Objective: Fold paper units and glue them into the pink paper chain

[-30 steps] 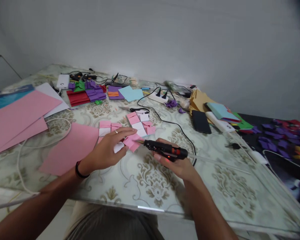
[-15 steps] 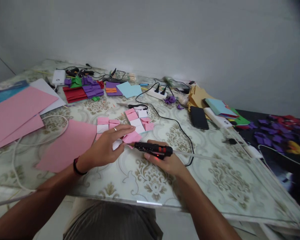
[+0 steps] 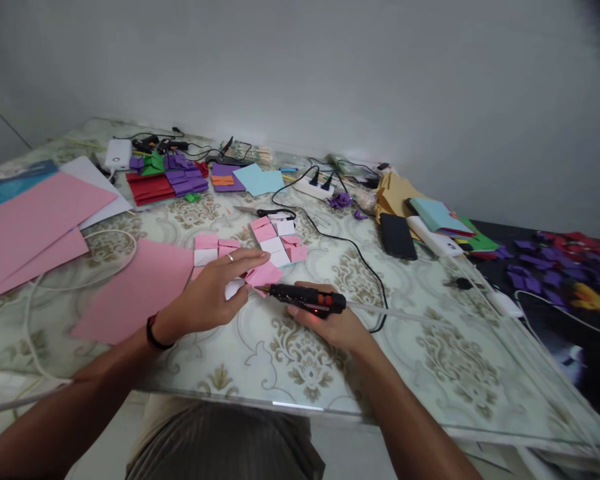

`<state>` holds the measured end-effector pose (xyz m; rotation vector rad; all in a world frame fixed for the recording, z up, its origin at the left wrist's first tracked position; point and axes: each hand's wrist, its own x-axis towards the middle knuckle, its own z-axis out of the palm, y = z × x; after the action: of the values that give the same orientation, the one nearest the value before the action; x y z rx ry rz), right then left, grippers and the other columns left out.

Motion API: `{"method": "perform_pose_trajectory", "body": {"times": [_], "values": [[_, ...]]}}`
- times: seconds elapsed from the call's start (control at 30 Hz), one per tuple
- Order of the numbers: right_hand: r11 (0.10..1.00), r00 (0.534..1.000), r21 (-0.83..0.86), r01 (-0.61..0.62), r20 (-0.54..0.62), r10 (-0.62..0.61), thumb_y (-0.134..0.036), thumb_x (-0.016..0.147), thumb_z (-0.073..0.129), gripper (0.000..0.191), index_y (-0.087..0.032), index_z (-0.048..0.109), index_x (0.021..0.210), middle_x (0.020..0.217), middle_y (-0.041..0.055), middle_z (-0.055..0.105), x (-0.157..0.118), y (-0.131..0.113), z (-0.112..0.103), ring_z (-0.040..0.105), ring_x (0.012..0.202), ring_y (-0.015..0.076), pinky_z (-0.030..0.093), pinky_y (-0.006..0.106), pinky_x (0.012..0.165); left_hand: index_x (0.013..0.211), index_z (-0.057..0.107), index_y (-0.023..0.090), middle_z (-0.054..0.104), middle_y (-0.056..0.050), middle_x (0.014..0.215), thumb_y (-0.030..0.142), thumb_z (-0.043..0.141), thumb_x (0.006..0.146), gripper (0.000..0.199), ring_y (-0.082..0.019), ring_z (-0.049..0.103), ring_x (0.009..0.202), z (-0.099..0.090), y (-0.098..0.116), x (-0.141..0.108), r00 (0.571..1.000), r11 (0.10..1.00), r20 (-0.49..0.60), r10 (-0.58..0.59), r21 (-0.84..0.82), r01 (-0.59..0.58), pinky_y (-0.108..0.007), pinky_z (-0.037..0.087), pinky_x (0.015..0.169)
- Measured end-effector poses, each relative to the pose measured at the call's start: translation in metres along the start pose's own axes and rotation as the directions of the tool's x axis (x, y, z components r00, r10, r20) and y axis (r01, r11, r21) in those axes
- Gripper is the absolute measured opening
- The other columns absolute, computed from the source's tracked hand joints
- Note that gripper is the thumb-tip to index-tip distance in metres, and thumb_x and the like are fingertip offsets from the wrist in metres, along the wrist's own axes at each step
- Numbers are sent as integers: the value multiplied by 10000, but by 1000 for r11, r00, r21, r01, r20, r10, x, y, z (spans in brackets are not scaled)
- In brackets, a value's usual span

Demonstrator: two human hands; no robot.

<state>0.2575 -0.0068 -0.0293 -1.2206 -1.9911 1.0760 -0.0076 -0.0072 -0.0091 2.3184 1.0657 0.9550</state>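
Observation:
My right hand (image 3: 333, 321) is wrapped around a black hot glue gun (image 3: 307, 299), which shows a small red light and has a clear glue stick reaching out behind. Its nozzle touches the near edge of a small pink paper piece (image 3: 264, 274). My left hand (image 3: 215, 290), with a ring on one finger, steadies that piece, index finger along the far side and thumb near the front edge. Just beyond lies a checkered patch of pink and white folded paper (image 3: 275, 251). A second pink and white patch (image 3: 206, 256) sits partly under my left hand.
A pink sheet (image 3: 135, 293) lies left of my hand; larger pink sheets (image 3: 40, 227) are farther left. Scissors (image 3: 267, 213), a power strip (image 3: 314, 187) and a black cable (image 3: 350, 239) are behind. A phone (image 3: 398, 237) and a power bank (image 3: 433, 238) rest at right.
Almost nothing differs. Both hands, the glue gun and the pink paper piece hold nearly the same positions.

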Motion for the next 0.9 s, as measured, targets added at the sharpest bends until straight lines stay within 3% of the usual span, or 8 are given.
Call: {"method": "perform_pose_trajectory", "body": {"times": [0.4, 0.73, 0.9], "values": [[999, 999, 20, 31, -17, -31, -411, 862, 677, 238, -212, 631, 739, 622, -9, 573, 3, 1, -1, 514, 576, 162, 465, 270, 536, 1453, 570, 205, 641, -112, 1476, 64, 541, 912, 560, -273, 558, 1425, 0, -1, 0, 1000, 1000, -6, 14, 10, -14, -456, 518, 1159], [998, 995, 28, -51, -84, 53, -409, 828, 691, 204, -214, 722, 881, 765, 37, 728, 3, 6, 0, 643, 696, 219, 552, 319, 650, 1444, 573, 203, 646, -107, 1467, 64, 526, 918, 546, -257, 565, 1419, 0, -1, 0, 1000, 1000, -9, -2, 22, 3, -443, 520, 1158], [998, 993, 28, -51, -109, 54, -424, 835, 670, 223, -205, 710, 854, 749, 30, 705, 4, 3, -1, 629, 684, 207, 542, 320, 666, 1436, 580, 203, 651, -109, 1462, 61, 534, 907, 550, -267, 561, 1423, 0, -1, 0, 1000, 1000, -8, -5, 23, 5, -448, 522, 1158]]}}
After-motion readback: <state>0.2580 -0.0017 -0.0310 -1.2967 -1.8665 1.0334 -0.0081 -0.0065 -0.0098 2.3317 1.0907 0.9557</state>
